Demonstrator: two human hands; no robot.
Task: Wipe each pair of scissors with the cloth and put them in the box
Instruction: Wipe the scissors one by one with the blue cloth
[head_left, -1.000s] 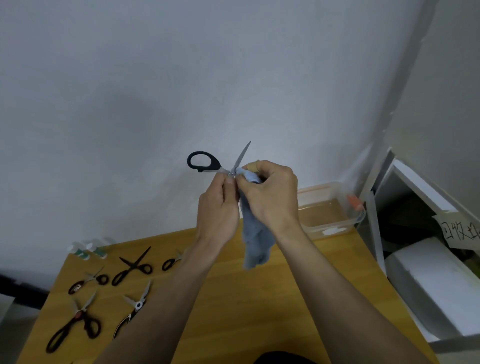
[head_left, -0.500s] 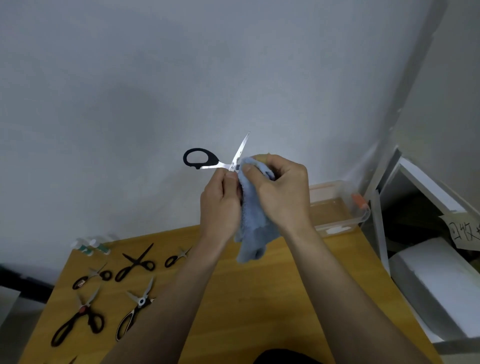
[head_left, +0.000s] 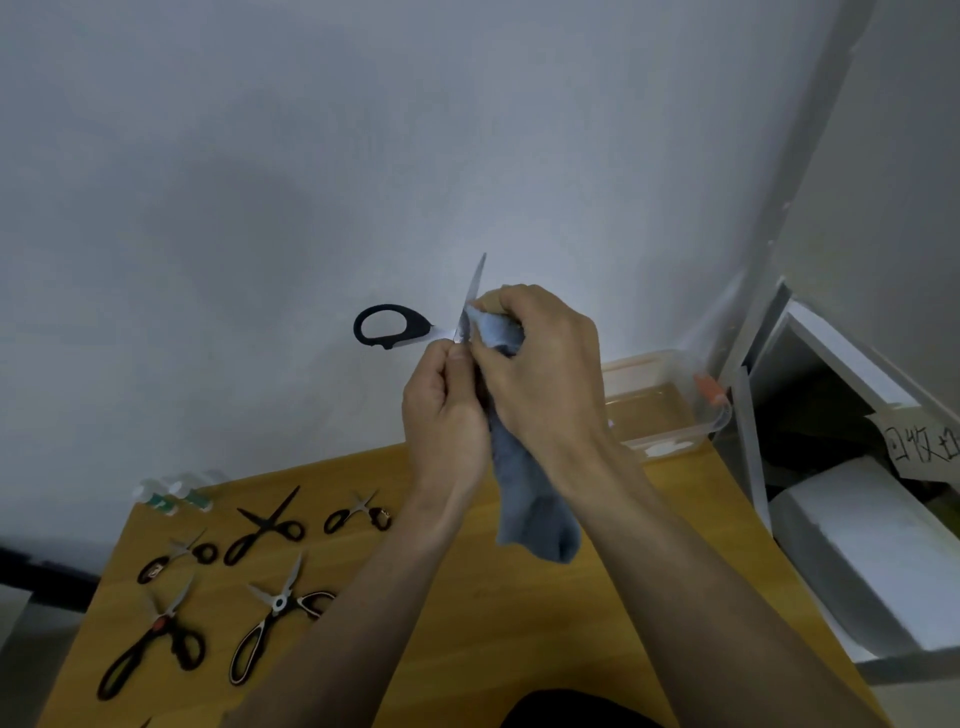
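Left hand (head_left: 441, 415) pinches open scissors (head_left: 415, 328) near the pivot, held up before the wall. Right hand (head_left: 540, 364) grips blue cloth (head_left: 530, 499) against one blade. Clear box (head_left: 670, 410) on table (head_left: 519, 623), behind right wrist. Five more scissors (head_left: 267, 527) lie at the table's left.

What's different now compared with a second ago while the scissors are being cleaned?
The right hand has slid the blue cloth up the blade of the black-handled scissors, which now point more upright. The left hand still holds them at the pivot. The five scissors on the table and the clear box stayed put.
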